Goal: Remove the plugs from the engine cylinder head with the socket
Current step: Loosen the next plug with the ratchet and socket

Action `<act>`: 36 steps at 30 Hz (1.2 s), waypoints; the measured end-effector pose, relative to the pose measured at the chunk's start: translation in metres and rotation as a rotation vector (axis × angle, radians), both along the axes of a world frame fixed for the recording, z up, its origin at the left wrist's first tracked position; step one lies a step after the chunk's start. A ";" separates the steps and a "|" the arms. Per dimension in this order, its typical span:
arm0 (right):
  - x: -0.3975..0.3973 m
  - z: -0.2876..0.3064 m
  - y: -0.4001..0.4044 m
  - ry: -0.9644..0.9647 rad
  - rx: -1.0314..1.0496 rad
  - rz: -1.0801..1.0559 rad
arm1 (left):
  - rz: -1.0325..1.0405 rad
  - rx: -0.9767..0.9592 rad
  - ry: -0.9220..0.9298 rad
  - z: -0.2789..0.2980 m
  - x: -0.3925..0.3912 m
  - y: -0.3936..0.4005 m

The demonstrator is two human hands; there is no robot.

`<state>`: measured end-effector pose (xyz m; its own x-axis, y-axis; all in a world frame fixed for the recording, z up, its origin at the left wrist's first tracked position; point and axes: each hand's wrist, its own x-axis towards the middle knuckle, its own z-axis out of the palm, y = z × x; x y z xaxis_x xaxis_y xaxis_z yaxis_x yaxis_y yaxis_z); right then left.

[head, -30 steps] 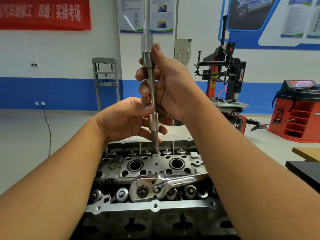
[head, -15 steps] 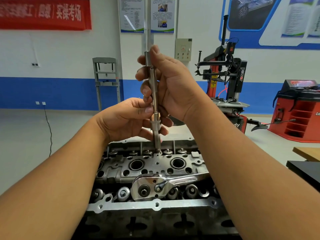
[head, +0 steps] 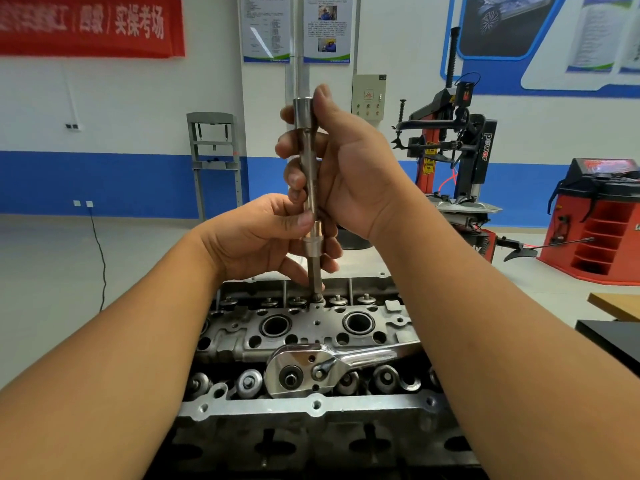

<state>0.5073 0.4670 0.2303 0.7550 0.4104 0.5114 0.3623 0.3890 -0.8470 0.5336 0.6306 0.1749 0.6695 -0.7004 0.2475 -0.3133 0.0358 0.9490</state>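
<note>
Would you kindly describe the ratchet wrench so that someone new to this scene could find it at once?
Start at the engine cylinder head low in the middle of the view, between the two forearms. Across its near half lies the ratchet wrench, handle running off to the right. It is the only mirror-polished piece there, with a broad rounded head, unlike the dull grey castings and round valve caps beside it.

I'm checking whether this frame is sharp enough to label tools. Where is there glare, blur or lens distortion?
Head view: bright glare on the polished ratchet wrench lying on the cylinder head; the red banner at the upper left is smeared and soft; the wide-angle lens bows the forearms at the edges; the extension bar, gripped by the right hand and left hand, is fairly sharp.
</note>
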 end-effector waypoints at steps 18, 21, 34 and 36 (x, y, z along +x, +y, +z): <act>0.000 0.000 0.001 -0.043 0.022 -0.008 | 0.161 -0.095 -0.119 0.004 0.000 -0.006; 0.001 0.000 0.000 -0.043 0.029 0.014 | 0.096 -0.112 -0.073 0.004 -0.001 -0.003; 0.003 -0.001 0.000 -0.013 0.037 0.008 | 0.054 -0.110 -0.043 0.003 0.000 -0.001; 0.002 0.001 -0.001 0.019 0.048 0.021 | -0.001 -0.092 -0.025 0.002 0.000 0.001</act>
